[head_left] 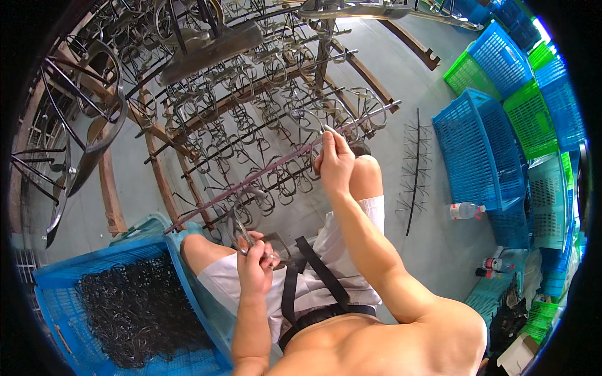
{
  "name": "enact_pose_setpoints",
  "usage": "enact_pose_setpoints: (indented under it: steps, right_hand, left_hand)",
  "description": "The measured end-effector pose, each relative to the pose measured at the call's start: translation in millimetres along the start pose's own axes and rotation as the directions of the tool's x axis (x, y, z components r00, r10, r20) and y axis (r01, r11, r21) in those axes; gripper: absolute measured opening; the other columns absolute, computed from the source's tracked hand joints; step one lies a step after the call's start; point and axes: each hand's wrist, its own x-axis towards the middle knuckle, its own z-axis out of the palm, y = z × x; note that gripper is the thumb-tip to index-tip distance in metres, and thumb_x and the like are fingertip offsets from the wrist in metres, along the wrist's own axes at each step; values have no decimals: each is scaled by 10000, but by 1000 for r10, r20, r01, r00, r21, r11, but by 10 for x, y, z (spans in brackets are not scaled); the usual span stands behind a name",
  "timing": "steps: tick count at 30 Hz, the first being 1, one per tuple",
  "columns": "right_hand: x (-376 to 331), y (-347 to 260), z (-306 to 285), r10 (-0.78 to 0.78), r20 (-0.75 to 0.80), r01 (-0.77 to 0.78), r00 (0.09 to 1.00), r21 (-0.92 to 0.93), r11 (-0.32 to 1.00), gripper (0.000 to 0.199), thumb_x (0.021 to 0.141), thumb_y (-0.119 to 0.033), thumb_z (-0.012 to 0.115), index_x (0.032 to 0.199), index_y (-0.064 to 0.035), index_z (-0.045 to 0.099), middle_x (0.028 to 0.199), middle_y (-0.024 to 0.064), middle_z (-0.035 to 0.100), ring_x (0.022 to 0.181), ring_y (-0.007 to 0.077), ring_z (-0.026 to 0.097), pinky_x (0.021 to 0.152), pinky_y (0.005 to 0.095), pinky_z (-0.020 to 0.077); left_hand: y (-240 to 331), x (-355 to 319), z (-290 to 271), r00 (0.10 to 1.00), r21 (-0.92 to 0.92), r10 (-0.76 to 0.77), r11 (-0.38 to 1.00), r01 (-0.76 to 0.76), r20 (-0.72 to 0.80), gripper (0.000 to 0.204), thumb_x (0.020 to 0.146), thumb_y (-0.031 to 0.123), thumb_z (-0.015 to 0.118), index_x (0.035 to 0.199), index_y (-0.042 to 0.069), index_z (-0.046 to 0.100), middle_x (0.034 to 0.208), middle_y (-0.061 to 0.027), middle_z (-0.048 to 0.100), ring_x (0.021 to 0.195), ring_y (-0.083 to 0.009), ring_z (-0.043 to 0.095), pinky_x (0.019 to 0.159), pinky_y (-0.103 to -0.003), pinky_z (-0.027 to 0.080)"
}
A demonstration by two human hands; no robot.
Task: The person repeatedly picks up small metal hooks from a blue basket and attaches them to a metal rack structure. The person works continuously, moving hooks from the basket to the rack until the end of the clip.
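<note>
In front of my lap, my left hand (256,269) is closed around several shiny bent-metal loops (238,229) that stick out past the fingers. My right hand (337,160), farther forward, pinches the end of a curved metal loop (307,118) beside a long slanted rod (269,169). The rod crosses above my knees, and metal loops hang along its right part. Exactly how the pinched loop meets the rod is too small to make out. A rack (244,94) beyond carries many similar loops on rods.
A blue crate (194,301) of dark thin metal pieces (138,307) stands at my left. Large metal frames (213,53) hang overhead at the upper left. To the right are a spiky rod (415,169) on the floor, a bottle (465,211) and stacked blue and green crates (480,150).
</note>
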Motion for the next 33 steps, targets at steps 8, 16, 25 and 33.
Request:
enact_pose_setpoints:
  steps: [8, 16, 25, 33]
  right_hand:
    - [271, 142, 165, 184, -33, -179, 982, 125, 976, 205, 929, -179, 490, 939, 2, 585, 589, -35, 411, 445, 58, 373, 404, 217, 293]
    - [299, 106, 133, 234, 25, -236, 972, 87, 968, 237, 915, -195, 527, 1023, 3, 601, 554, -35, 397, 431, 64, 388, 400, 220, 283]
    - [300, 96, 115, 240, 77, -245, 968, 60, 968, 243, 919, -213, 525, 1017, -9, 614, 546, -42, 409, 427, 64, 410, 379, 223, 292]
    - [-1, 40, 199, -51, 133, 106, 990, -449, 887, 243, 913, -195, 524, 976, 23, 611, 559, 13, 488, 490, 105, 380, 465, 268, 330]
  left_hand:
    - [104, -22, 43, 995, 102, -81, 991, 87, -62, 81, 865, 121, 578, 904, 57, 608, 764, -97, 620, 508, -79, 427, 470, -232, 360]
    - [27, -15, 104, 987, 239, 40, 971, -1, -157, 68, 854, 88, 578, 902, 49, 605, 703, -25, 561, 498, -26, 385, 443, -171, 300]
    - [42, -2, 73, 977, 304, 92, 952, -31, -190, 57, 847, 99, 593, 873, 49, 601, 682, -18, 554, 478, -25, 365, 430, -178, 273]
    - [-5, 14, 3, 980, 259, 57, 966, -6, -191, 55, 844, 96, 592, 876, 53, 602, 705, -18, 558, 494, -35, 381, 440, -185, 287]
